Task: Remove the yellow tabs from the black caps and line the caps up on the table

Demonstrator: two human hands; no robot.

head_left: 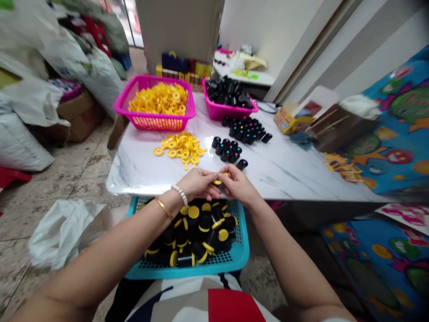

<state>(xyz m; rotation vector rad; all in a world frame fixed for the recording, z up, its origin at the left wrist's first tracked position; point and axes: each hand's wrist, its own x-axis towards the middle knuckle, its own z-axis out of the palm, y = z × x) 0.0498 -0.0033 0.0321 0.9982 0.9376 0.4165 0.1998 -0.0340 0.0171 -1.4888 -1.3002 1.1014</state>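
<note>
My left hand [200,182] and my right hand [237,184] meet at the table's front edge, with fingers closed on a small yellow plastic piece [217,182] between them. Fingers cover most of it, and whether a black part is joined to it cannot be made out. Just beyond the hands lies a loose pile of yellow ring pieces with short tabs [184,146]. Black cylinders with coloured dots on top [229,150] stand to the right of that pile, one of them [241,164] close to my right hand. Below my wrists, a turquoise basket [246,243] holds black cylinders with yellow caps [193,212].
On the marble-patterned table [284,179] stand a pink basket [157,123] of yellow pieces and another pink basket [214,112] of black cylinders. A yellow box [290,120] and a brown carton [331,127] are at right. White sacks [20,134] crowd the floor at left.
</note>
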